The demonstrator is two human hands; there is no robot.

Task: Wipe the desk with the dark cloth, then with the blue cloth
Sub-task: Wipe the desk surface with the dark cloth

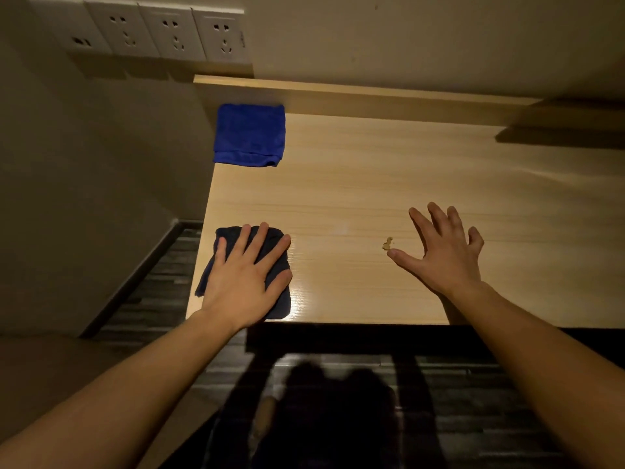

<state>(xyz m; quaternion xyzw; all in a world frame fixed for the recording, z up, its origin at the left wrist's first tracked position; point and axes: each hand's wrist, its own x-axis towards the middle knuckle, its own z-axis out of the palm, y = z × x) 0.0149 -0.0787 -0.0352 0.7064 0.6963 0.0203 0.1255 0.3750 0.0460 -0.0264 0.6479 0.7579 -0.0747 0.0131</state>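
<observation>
Desk (389,184): pale wood-grain top, glossy near the front edge; a small crumb-like smear (388,243) is seen near the middle front

Dark cloth (275,262): folded pad, laid at the front left corner of the desk, one corner hanging past the left edge. Judged soft, light and limp; likely to bunch or slide on the glossy top unless pressed flat. Best held by a flat palm over the middle, fingers spread toward the far edge

Left hand (245,279): laid flat on the dark cloth, fingers spread, pressing rather than clenched

Right hand (446,252): spread wide, nothing held, thumb just beside the smear; contact with the desk cannot be told

Blue cloth (249,134): folded square, at the back left corner, well apart from both hands, untouched
</observation>
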